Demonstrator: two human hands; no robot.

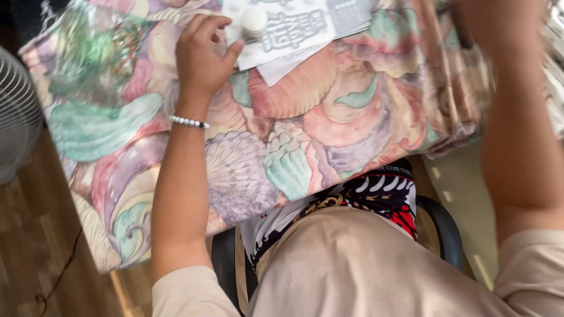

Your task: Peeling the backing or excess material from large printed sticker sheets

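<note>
My left hand (pixel 201 54) rests on a table covered with a cloth printed with pastel seashells (pixel 294 141). Its fingers curl loosely and its thumb touches the edge of a white printed paper sheet (pixel 288 29). A small round white object (pixel 254 21) lies on that sheet just right of the thumb. A white bead bracelet (pixel 189 122) circles my left wrist. My right forearm (pixel 517 129) reaches up the right side. Only the base of my right hand (pixel 487 20) shows at the top edge, blurred, with the fingers out of frame.
A white fan grille (pixel 14 111) stands at the left edge over a wooden floor (pixel 29 246), where a thin dark cable lies. Below the table are my lap in a beige top and patterned shorts (pixel 382 194), and a black chair rim (pixel 443 226).
</note>
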